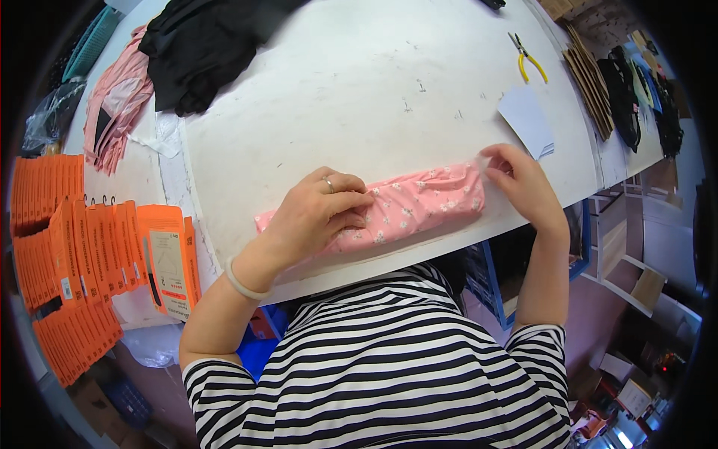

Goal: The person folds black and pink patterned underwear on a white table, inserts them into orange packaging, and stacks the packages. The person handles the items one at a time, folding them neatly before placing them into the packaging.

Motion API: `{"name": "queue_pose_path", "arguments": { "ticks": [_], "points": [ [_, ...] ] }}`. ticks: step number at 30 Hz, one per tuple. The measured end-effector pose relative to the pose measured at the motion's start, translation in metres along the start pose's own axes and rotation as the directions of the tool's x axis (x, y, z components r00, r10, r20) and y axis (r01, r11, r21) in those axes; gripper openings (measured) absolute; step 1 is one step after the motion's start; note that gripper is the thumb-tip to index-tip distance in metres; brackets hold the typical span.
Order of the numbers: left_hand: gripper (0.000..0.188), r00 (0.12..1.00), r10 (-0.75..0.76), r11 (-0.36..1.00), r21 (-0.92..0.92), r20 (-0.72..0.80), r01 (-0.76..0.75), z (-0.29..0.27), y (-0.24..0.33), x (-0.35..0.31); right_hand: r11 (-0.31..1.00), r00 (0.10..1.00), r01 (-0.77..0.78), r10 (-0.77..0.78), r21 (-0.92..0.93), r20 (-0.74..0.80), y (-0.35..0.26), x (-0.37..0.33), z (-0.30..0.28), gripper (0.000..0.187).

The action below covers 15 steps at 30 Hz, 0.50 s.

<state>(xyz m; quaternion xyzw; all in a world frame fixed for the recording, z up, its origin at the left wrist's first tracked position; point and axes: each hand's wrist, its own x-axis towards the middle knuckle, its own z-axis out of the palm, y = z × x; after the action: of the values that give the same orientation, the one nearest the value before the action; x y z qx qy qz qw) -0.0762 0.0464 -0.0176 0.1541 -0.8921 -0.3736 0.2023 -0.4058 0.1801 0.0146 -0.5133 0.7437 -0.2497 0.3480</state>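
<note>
A pink cloth with small white flowers (426, 198), folded into a long flat bundle, lies along the near edge of the white table. My left hand (325, 206), with a ring on it, rests over the bundle's left part, its fingers bent and pressed together on the cloth. At the bundle's upper right corner is my right hand (520, 179), its fingers curled in. A small pale, see-through bit shows by those fingertips; what they hold is too small to make out.
Several orange packages (97, 251) stand in rows at the left. Black cloth (202, 52) and pink garments (120, 97) lie at the far left. White cards (526, 120) and yellow-handled pliers (527, 60) lie at the right, near brown cardboard pieces (587, 82).
</note>
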Motion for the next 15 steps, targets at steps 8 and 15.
{"name": "queue_pose_path", "arguments": {
  "ticks": [8, 15],
  "points": [
    [0.026, 0.996, -0.024, 1.0, -0.001, 0.08, 0.024, -0.009, 0.002, 0.009, 0.847, 0.828, 0.528, -0.531, -0.067, -0.18, -0.083, -0.038, 0.118, 0.014],
    [0.027, 0.909, -0.357, 0.925, -0.052, 0.215, 0.376, -0.062, 0.011, 0.003, 0.922, 0.91, 0.345, -0.374, -0.173, -0.18, -0.074, -0.022, 0.156, 0.02]
  ]
}}
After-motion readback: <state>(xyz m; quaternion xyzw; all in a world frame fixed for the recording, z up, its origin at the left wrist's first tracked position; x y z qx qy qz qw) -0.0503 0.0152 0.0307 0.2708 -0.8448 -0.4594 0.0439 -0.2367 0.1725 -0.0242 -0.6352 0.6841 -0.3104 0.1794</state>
